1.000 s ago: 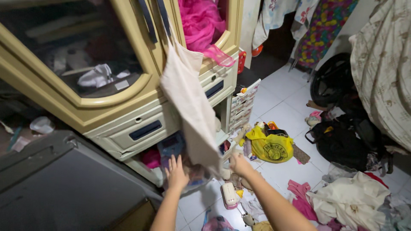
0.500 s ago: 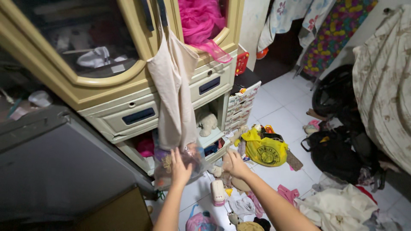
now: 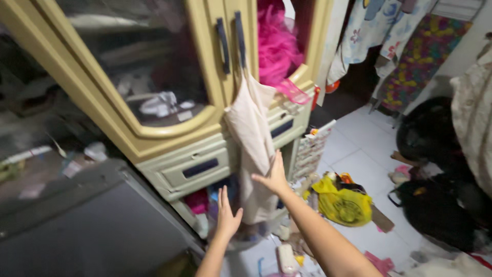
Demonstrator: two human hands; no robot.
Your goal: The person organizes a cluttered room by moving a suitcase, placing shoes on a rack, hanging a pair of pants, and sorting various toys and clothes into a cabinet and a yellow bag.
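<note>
With both hands open, our right hand pressing flat on the beige cloth bag hanging from the cabinet door handle above it and our left hand spread just below-left, we judge it best to steady the fabric gently, avoiding the floor clutter beneath.

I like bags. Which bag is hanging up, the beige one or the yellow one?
The beige bag hangs from the cabinet handle; the yellow bag lies on the floor.
</note>
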